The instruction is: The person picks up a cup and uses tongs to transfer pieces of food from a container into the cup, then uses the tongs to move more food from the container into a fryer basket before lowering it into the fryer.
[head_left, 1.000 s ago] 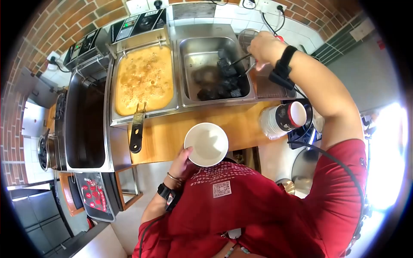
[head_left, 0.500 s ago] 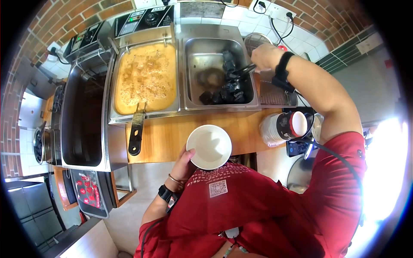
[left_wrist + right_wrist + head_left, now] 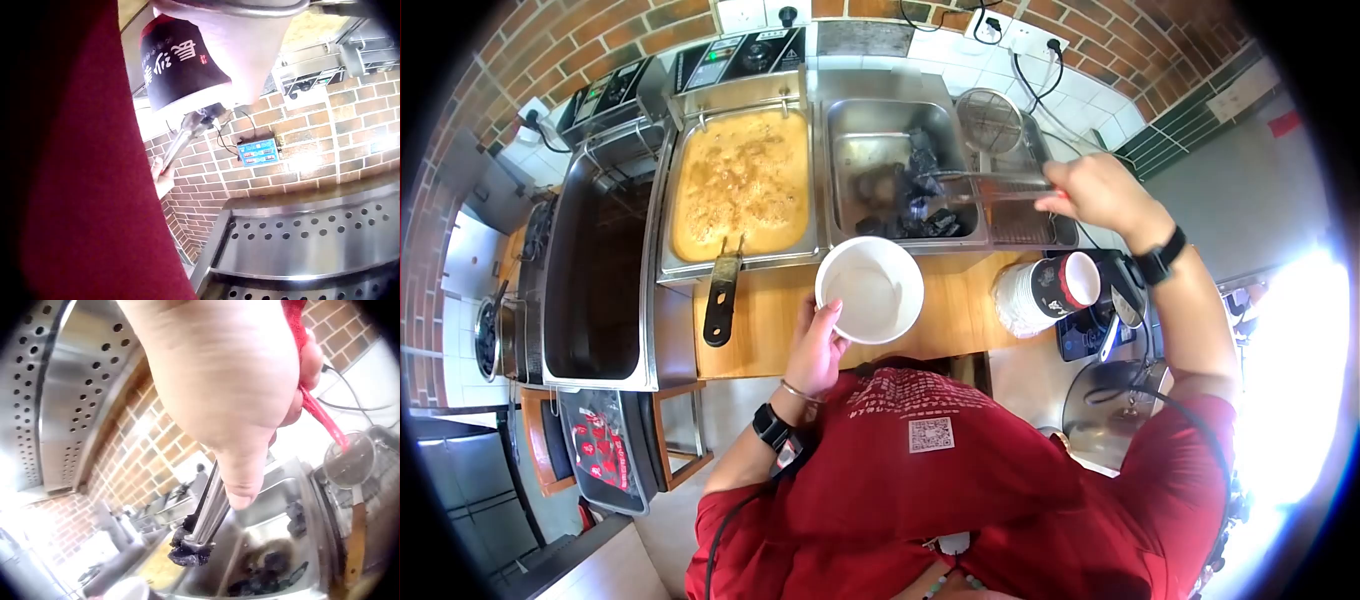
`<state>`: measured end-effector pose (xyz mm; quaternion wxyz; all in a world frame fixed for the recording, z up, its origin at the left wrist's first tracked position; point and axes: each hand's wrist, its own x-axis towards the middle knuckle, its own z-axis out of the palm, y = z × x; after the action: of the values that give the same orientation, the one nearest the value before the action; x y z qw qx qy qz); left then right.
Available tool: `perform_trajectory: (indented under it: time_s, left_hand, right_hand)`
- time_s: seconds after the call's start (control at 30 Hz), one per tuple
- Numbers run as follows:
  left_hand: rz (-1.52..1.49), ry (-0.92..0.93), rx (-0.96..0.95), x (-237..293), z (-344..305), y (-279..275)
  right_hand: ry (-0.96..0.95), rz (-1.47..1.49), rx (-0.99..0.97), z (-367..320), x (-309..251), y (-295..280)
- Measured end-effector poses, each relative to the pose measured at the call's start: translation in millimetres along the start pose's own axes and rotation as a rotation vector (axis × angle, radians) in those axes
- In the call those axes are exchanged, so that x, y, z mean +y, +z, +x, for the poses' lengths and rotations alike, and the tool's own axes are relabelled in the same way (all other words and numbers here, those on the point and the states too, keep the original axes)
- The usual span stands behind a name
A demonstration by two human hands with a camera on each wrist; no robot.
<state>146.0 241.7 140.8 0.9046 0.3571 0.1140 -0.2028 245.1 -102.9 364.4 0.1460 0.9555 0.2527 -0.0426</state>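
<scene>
My left hand (image 3: 818,350) holds a white paper cup (image 3: 870,290) in front of the steel basins, thumb on its rim; in the left wrist view the cup's dark printed side (image 3: 178,59) shows. My right hand (image 3: 1105,198) grips metal tongs (image 3: 1000,188) over the right basin's edge. In the right wrist view the tongs (image 3: 211,509) pinch a black piece (image 3: 190,550), and the right hand (image 3: 219,381) has its thumb along them. More black pieces (image 3: 930,222) lie in the right basin (image 3: 850,110).
A fryer (image 3: 745,185) of bubbling yellow oil, its handle (image 3: 721,300) jutting forward, stands left of the basin. Farther left is a dark deep vat (image 3: 600,270). Stacked cups (image 3: 1040,290) lie on the wooden counter (image 3: 800,320). A round strainer (image 3: 988,122) rests behind on the right.
The right hand has moved right and toward the body, lifting the tongs from the basin with a black piece. The left hand has raised the cup nearer the basin's front edge.
</scene>
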Motion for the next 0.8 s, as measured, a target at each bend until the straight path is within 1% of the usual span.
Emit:
perform_trajectory:
  time_s: [0.07,0.13,0.17,0.23,0.27,0.37,0.43,0.5,0.53,0.6,0.63,0.7,0.77,0.8]
  left_hand:
    - [0.018,0.011,0.042,-2.1,1.0,5.1]
    - [0.050,0.024,0.076,-3.1,3.9,9.4]
    - [0.056,0.013,0.079,-4.5,3.9,9.8]
    - [0.065,0.041,0.029,-5.8,5.2,9.9]
    - [0.069,0.030,0.028,-6.4,5.7,9.1]
    - [0.137,0.072,0.036,-11.1,6.5,6.6]
    - [0.123,0.065,0.043,-11.3,4.8,8.6]
    - [0.152,0.113,-0.017,-14.6,5.9,3.2]
    - [0.152,0.107,-0.015,-14.5,4.5,4.2]
    - [0.242,0.174,-0.023,-12.6,0.7,9.9]
    - [0.244,0.169,-0.023,-13.8,0.7,10.3]
    - [0.176,0.245,-0.039,-15.7,1.3,11.0]
    - [0.206,0.262,-0.057,-17.3,1.1,9.6]
    - [0.234,0.284,-0.076,-17.7,1.3,8.9]
  right_hand:
    - [-0.027,0.009,0.019,-15.3,-23.9,-18.7]
    - [-0.071,0.047,-0.017,-22.3,-47.5,-29.9]
    - [-0.066,0.058,-0.022,-23.8,-55.0,-28.9]
    - [-0.144,0.019,-0.021,-25.6,-67.1,-27.2]
    - [-0.148,-0.033,-0.062,-25.7,-73.1,-28.2]
    - [-0.130,-0.056,-0.080,-27.2,-82.8,-24.3]
    - [-0.116,-0.061,-0.102,-26.8,-89.1,-23.6]
    - [-0.104,-0.064,-0.123,-26.9,-96.4,-20.5]
    - [-0.112,-0.061,-0.112,-26.8,-100.2,-17.5]
    - [-0.119,-0.054,-0.103,-25.4,-107.7,-15.3]
    - [-0.126,-0.043,-0.120,-23.9,-111.6,-15.7]
    - [-0.130,-0.031,-0.140,-23.1,-113.2,-13.1]
    - [-0.172,0.076,-0.102,-20.6,-111.1,-2.5]
    - [-0.172,0.077,-0.103,-19.4,-110.7,1.4]
